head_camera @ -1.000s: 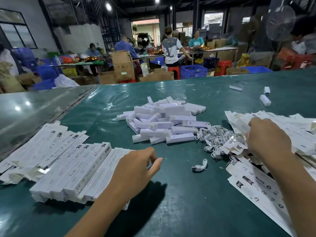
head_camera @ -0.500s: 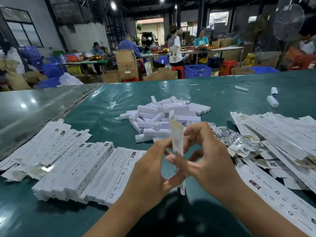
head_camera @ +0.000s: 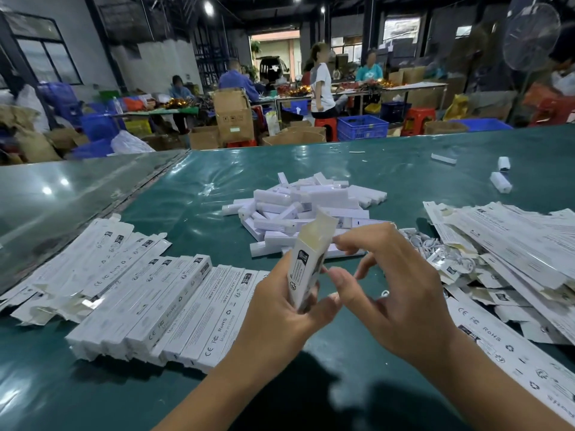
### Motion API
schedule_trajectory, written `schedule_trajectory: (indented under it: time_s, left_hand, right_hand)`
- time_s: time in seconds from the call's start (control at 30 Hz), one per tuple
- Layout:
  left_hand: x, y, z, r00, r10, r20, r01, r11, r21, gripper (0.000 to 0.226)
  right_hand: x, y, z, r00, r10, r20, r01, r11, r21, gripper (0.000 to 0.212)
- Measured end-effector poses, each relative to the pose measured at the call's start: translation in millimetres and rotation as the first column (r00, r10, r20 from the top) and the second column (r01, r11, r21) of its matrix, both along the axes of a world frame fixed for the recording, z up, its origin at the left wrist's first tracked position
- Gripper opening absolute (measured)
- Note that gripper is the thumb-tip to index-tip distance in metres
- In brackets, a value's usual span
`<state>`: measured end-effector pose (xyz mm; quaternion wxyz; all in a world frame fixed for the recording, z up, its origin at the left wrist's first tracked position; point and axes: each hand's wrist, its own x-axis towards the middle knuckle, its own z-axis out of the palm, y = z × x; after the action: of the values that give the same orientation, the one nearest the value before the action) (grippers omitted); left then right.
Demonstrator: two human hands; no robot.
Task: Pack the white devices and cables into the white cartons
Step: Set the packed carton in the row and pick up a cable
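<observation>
Your left hand point(head_camera: 281, 309) grips one white carton point(head_camera: 306, 269) around its lower half, fingers wrapped, open top flap tilted up toward frame centre. Your right hand point(head_camera: 401, 293) holds nothing: fingers loosely curled, tips just beside the carton's right edge, thumb near its mid-body.

Carton likely very light, thin card, crushes easily. Hold by the long side walls, not the flap end; squeezing the narrow faces should pop it square.

White devices point(head_camera: 308, 209) sit in a loose pile, centre of frame, just past your hands. Probably rigid, smooth plastic sticks, light, maybe slippery; pinch one mid-length. Coiled cables point(head_camera: 420, 244) lie right of centre, partly hidden behind your right hand and under the flat cartons point(head_camera: 510, 244) heaped at right; soft, may snag neighbours when lifted.

Boxed-up cartons point(head_camera: 149, 306) in a row at lower left, more flats point(head_camera: 77, 259) behind them at left. Open green table point(head_camera: 357, 353) below and between your hands, plus a wide strip above the device pile. Stacks crowd both sides, so sideways sweeps risk knocking them. A few stray white pieces point(head_camera: 501, 181) at upper right.
</observation>
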<state>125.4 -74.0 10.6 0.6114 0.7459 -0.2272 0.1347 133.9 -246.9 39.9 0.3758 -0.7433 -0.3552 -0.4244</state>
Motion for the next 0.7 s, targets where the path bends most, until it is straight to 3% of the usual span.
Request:
schedule_trajectory:
  time_s: [0.17,0.3,0.43,0.6,0.7]
  left_hand:
    - [0.4,-3.4,-4.5,0.995,0.095,0.044,-0.097,0.994,0.059,0.009]
    - [-1.4,-5.0,-5.3,0.994,0.099,0.056,-0.104,0.989,0.101,0.007]
    - [-2.0,-7.1,-7.4,0.993,0.119,0.008,-0.119,0.987,0.11,0.019]
    - [-1.0,-8.1,-8.9,0.991,0.131,0.04,-0.136,0.981,0.138,0.024]
    - [0.1,-8.0,-11.1,0.988,0.149,0.039,-0.153,0.976,0.155,0.026]
  right_hand:
    - [-7.8,6.6,1.2,0.989,-0.026,0.145,0.028,0.999,-0.015,0.025]
    - [-10.2,6.5,3.8,0.989,-0.065,0.135,0.065,0.998,0.007,0.022]
    - [-10.7,6.9,5.0,0.999,-0.045,-0.007,0.045,0.994,0.104,0.023]
    - [-11.3,10.2,3.1,0.962,0.115,-0.247,-0.024,0.938,0.346,0.021]
    - [-9.2,8.4,2.7,0.949,0.142,-0.282,-0.027,0.928,0.373,0.021]
